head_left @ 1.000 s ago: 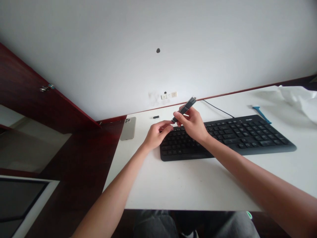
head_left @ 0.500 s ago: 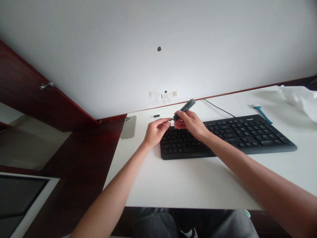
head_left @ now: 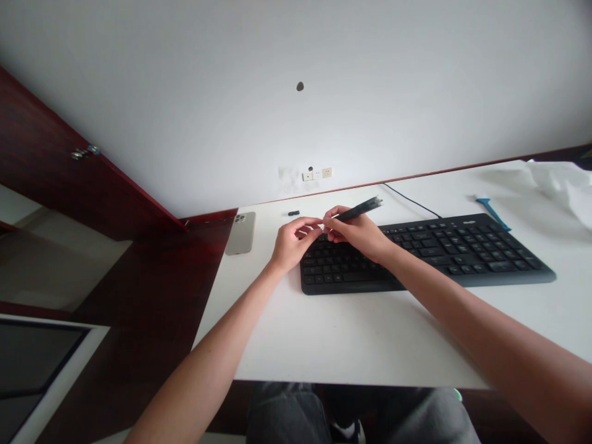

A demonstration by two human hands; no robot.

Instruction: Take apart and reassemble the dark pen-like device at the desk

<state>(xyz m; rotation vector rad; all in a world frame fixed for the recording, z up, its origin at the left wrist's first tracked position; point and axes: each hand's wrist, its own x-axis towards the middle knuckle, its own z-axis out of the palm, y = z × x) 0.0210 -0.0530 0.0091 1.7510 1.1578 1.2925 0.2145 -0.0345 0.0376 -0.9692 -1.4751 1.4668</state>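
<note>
A slim black tool point(head_left: 359, 211) lies almost level in my right hand point(head_left: 358, 233), which is closed round its near end above the left part of a black keyboard point(head_left: 462, 250). My left hand point(head_left: 293, 240) is pinched at the tool's tip, fingertips meeting those of the right hand. What the left fingers pinch is too small to make out. Both hands hover over the keyboard's upper left keys on a white table point(head_left: 351, 333).
A grey phone point(head_left: 241, 232) lies face down at the table's left edge. A small black piece point(head_left: 293, 213) rests near the wall. A blue tool point(head_left: 493, 212) and crumpled white cloth point(head_left: 562, 185) sit at the right. A dark red cabinet point(head_left: 69, 179) stands at left.
The black tool has tipped from pointing steeply up to nearly level. Both hands have drawn closer together and the left fingers have closed at the tool's tip.
</note>
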